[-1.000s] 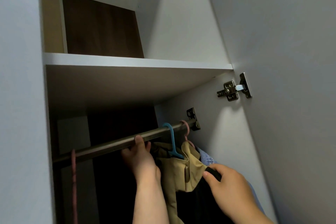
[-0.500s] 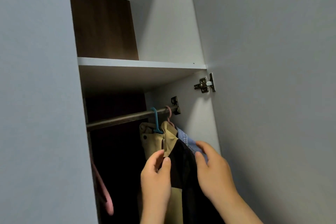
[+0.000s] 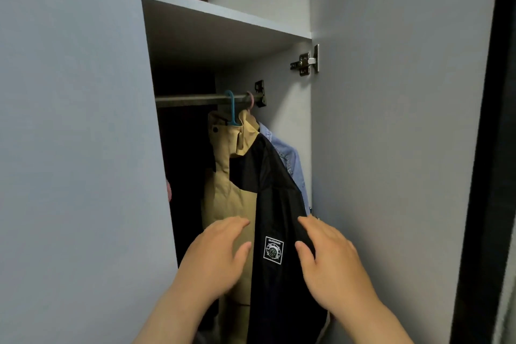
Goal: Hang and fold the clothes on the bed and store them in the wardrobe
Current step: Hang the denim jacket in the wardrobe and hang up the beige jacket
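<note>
Head view, looking into the open wardrobe. We take the rail (image 3: 195,100) as our landmark.

Progress: the tan-and-black jacket (image 3: 243,176) already hangs from the rail on a blue hanger (image 3: 231,109), near the rail's right end. Just right of it, also under the rail, hangs a denim shirt (image 3: 290,153), on what we read as a pink hanger (image 3: 251,99); only its hook shows. So the hanging step looks done for these two. The bed is out of view, so we cannot tell what is left to hang or fold. We see nothing folded; the shelf (image 3: 223,17) above the rail shows only its edge and underside.

Hands: the left hand (image 3: 220,257) is well below the rail, in front of the jacket's tan front, fingers straight and spread, holding nothing. The right hand (image 3: 329,257) is level with it, at the black sleeve's right edge, fingers loosely extended and gripping nothing. We cannot tell whether either hand touches the cloth. We judge this as smoothing or letting go.

Counts: two hands, two garments on the rail, two hooks over the rail (one blue, one pink), one rail, one shelf, one door hinge (image 3: 305,63) up right of the rail, one square patch (image 3: 273,250) on the sleeve. One more pink piece (image 3: 168,190) sits low left of the rail, mostly hidden; possibly a spare hanger.
</note>
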Available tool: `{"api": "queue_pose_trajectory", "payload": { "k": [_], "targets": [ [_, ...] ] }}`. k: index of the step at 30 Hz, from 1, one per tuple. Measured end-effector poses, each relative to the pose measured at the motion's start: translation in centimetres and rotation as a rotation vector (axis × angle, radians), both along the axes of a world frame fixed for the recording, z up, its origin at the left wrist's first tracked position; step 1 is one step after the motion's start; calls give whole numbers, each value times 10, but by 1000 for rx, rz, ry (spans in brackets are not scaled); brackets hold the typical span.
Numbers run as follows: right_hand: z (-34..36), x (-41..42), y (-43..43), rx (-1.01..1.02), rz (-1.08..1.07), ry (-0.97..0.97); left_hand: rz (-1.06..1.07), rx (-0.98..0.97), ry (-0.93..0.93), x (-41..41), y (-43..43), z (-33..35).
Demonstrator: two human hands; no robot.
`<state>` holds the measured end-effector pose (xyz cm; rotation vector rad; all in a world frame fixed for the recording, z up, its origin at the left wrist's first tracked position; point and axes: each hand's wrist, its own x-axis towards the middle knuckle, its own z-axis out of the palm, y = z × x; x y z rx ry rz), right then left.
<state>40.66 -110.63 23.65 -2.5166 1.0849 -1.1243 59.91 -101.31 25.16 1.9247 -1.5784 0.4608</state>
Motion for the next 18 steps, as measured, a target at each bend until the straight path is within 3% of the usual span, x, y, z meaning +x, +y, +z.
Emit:
{"api": "queue_pose_trajectory", "payload": {
  "k": [9, 14, 18],
  "targets": [
    [-13, 13, -16, -77, -182, 241, -166, 14, 27, 7, -55, -26],
    [8, 38, -47, -25, -260, 227, -280, -121, 166, 22, -97, -12],
    [24, 49, -61, 54, -289, 260, -305, -164, 137, 25, -119, 8]
  ]
}}
